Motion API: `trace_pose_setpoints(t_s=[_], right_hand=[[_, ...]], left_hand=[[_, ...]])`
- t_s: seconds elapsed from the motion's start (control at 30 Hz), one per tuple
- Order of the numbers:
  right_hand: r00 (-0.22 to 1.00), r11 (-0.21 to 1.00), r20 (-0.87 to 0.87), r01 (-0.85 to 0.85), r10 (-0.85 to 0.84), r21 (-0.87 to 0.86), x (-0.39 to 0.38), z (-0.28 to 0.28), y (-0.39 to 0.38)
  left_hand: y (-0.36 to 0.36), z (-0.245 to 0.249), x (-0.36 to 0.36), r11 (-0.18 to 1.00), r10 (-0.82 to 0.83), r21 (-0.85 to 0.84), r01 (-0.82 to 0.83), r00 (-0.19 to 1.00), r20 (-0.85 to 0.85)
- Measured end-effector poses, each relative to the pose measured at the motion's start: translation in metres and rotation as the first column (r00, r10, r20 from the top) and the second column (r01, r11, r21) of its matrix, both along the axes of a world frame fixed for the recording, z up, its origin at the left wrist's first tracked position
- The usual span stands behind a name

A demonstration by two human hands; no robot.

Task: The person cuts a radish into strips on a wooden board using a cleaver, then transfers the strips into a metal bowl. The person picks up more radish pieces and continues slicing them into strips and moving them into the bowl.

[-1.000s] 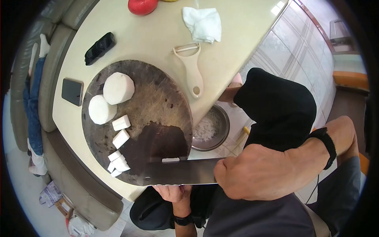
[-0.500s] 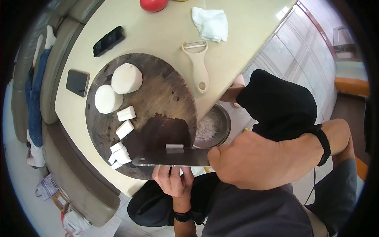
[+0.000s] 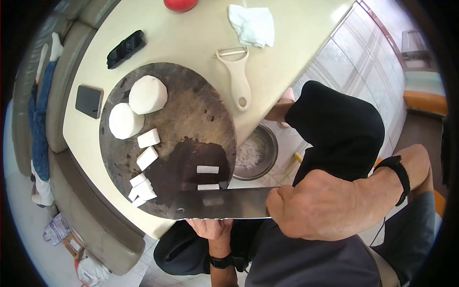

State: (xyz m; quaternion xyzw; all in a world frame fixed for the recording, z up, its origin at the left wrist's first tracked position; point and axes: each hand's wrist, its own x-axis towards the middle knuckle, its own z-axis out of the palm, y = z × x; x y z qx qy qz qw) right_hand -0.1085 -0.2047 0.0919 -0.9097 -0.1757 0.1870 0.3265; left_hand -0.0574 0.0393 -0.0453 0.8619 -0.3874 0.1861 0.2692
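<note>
My right hand (image 3: 311, 205) is closed round the handle of a wide cleaver (image 3: 234, 203), its blade lying across the near edge of the round wooden chopping board (image 3: 191, 100). Behind the blade, my left hand (image 3: 213, 228) has bent fingers; their tips and whatever they hold are hidden. A thin white slice, apparently radish (image 3: 208, 169), lies on the board's wet patch. Another slice (image 3: 208, 187) shows just beyond the blade. To the left are two thick peeled rounds (image 3: 148, 94), two blocks (image 3: 148, 138) and several smaller pieces (image 3: 143, 186).
A cream peeler (image 3: 237, 81) and a white cloth (image 3: 252, 26) lie beyond the board on the table. A phone (image 3: 89, 101), a black case (image 3: 125, 49) and a red object (image 3: 180, 4) are there too. A metal basin (image 3: 258, 155) with white shreds stands below, at right.
The cleaver and my right hand have come nearer to my body and a little to the right. The blade now covers more of my left fingers, and a second slice shows beyond it.
</note>
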Motion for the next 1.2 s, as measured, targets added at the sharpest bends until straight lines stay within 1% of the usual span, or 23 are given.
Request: trace_pose_setpoints(t_s=[0.03, 0.1, 0.13, 0.2, 0.27, 0.33, 0.43, 0.5, 0.53, 0.6, 0.63, 0.7, 0.73, 0.8, 0.87, 0.9, 0.97, 1.0, 1.07, 1.13, 1.2], right_hand=[[1.0, 1.0, -0.005, 0.002, -0.002, 0.0, 0.0, -0.003, 0.0], [0.993, 0.996, 0.122, -0.01, -0.002, 0.093, 0.001, -0.009, -0.001], [0.993, 0.996, 0.119, -0.006, -0.005, 0.092, 0.003, -0.009, -0.002], [0.999, 0.987, 0.03, -0.028, 0.024, 0.159, 0.009, -0.009, 0.0], [0.999, 0.987, 0.029, -0.022, 0.017, 0.162, 0.014, -0.013, 0.005], [0.999, 0.986, 0.031, -0.02, 0.015, 0.166, 0.02, -0.019, 0.012], [0.997, 0.989, 0.08, -0.033, 0.022, 0.146, 0.021, -0.027, 0.018], [0.996, 0.997, 0.081, 0.033, -0.039, 0.074, 0.017, -0.029, 0.021], [0.996, 0.997, 0.087, 0.03, -0.036, 0.069, 0.017, -0.027, 0.02], [0.992, 0.992, 0.03, 0.118, -0.119, 0.037, 0.017, -0.025, 0.017], [0.993, 0.993, 0.033, 0.112, -0.114, 0.036, 0.016, -0.025, 0.015], [0.99, 0.989, 0.078, 0.109, -0.117, 0.098, 0.015, -0.027, 0.011], [0.99, 0.989, 0.081, 0.107, -0.115, 0.097, 0.014, -0.023, 0.011], [0.983, 0.997, 0.169, 0.059, -0.067, 0.05, 0.007, -0.014, 0.013], [0.982, 0.997, 0.177, 0.055, -0.065, 0.06, 0.002, -0.012, 0.013], [0.981, 0.996, 0.185, 0.05, -0.063, 0.071, 0.001, -0.012, 0.012], [0.984, 0.998, 0.174, 0.028, -0.037, 0.05, 0.0, -0.009, 0.01], [0.986, 1.0, 0.164, 0.006, -0.01, 0.027, 0.0, -0.009, 0.009], [0.989, 1.0, 0.148, -0.004, 0.0, 0.024, 0.0, -0.009, 0.008], [0.992, 1.0, 0.127, -0.016, 0.013, 0.023, 0.0, -0.008, 0.009], [0.992, 0.999, 0.121, -0.017, 0.023, -0.048, 0.001, -0.005, 0.011]], left_hand=[[0.001, -0.001, -0.001, 1.0, 0.005, -0.006, -0.005, 1.0, 0.01], [0.002, -0.004, -0.003, 1.0, 0.016, -0.025, -0.016, 1.0, -0.015], [0.002, -0.005, -0.003, 0.998, 0.028, -0.046, -0.03, 0.999, -0.036], [0.001, -0.002, -0.003, 0.999, 0.031, -0.038, -0.032, 0.998, -0.048], [0.001, 0.0, -0.003, 0.999, 0.037, -0.026, -0.039, 0.998, -0.056], [0.003, 0.001, -0.003, 0.999, 0.033, -0.018, -0.035, 0.993, -0.111], [-0.001, 0.006, 0.0, 1.0, 0.009, -0.022, -0.011, 0.996, -0.091], [-0.002, 0.004, 0.0, 0.999, 0.012, -0.05, -0.016, 0.997, -0.071], [-0.004, 0.002, 0.0, 0.997, 0.012, -0.081, -0.017, 0.998, -0.055], [-0.01, 0.005, 0.001, 0.997, 0.018, -0.08, -0.022, 0.999, -0.046], [-0.013, 0.007, 0.002, 0.997, 0.025, -0.074, -0.028, 0.999, -0.039], [-0.013, 0.009, 0.002, 0.997, 0.03, -0.068, -0.032, 0.999, -0.039], [-0.01, 0.004, 0.001, 0.996, 0.033, -0.077, -0.035, 0.999, -0.028], [-0.006, 0.002, -0.001, 0.996, 0.035, -0.085, -0.037, 0.999, -0.019], [-0.005, 0.002, -0.002, 1.0, 0.03, 0.005, -0.03, 1.0, 0.001], [-0.003, 0.001, -0.003, 1.0, 0.03, 0.007, -0.03, 1.0, 0.0], [0.001, -0.004, -0.004, 0.999, 0.039, -0.002, -0.039, 0.999, 0.035], [0.001, -0.004, -0.003, 0.999, 0.036, 0.0, -0.036, 0.999, 0.034], [0.001, -0.004, -0.003, 0.999, 0.027, -0.03, -0.026, 0.999, 0.024], [0.002, -0.004, -0.004, 0.999, 0.025, -0.027, -0.024, 0.999, 0.027], [0.004, -0.006, -0.004, 0.999, 0.025, -0.025, -0.024, 0.999, 0.033]])
